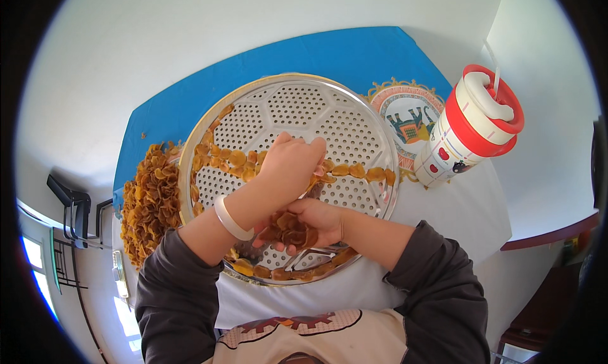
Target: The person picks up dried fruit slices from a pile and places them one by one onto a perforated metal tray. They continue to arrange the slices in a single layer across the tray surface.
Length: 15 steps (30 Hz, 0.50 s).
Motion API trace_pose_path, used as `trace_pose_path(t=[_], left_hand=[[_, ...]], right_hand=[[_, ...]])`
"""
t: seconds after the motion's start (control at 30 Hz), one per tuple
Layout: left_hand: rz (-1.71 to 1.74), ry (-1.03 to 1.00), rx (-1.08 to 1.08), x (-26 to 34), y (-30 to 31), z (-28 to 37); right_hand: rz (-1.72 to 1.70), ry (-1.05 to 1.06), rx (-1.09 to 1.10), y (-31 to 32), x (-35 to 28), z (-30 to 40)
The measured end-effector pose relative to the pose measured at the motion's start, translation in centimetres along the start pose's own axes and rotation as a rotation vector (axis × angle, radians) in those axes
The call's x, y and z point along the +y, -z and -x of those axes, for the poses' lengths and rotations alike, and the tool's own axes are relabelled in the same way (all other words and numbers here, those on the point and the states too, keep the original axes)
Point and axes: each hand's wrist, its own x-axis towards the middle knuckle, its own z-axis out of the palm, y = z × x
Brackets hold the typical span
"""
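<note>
A round perforated metal tray [297, 105] lies before me, with rows of brown-orange dried slices [237, 158] across its middle and along parts of its rim. My left hand [292, 167], with a pale bangle on the wrist, is curled above the middle row at the tray's centre. Its fingertips are mostly hidden, so whether it pinches a slice cannot be told. Nearer my body, my right hand [318, 224] is cupped palm up around a handful of slices [289, 231]. A large heap of similar slices [149, 205] lies against the tray's left side.
A red and white tumbler [456, 131] with a straw stands at the right, beside a round placemat [408, 112] with an elephant picture. Blue cloth [332, 50] covers the far part of the table, white cloth [446, 212] the near part. A wall rises behind.
</note>
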Motion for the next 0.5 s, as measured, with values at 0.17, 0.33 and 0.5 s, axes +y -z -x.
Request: trace_pose_path(t=[0.17,0.33,0.5], left_hand=[[0.016,0.020,-0.015,-0.20,-0.06,0.12],[0.067,0.018,-0.006,-0.49,-0.51,-0.01],[0.081,0.065,-0.011,-0.42,-0.13,0.10]], right_hand=[[0.013,0.008,-0.029,-0.01,0.02,-0.14],[0.002,0.010,-0.017,0.09,0.08,-0.10],[0.006,-0.010,0.001,0.10,0.05,-0.23]])
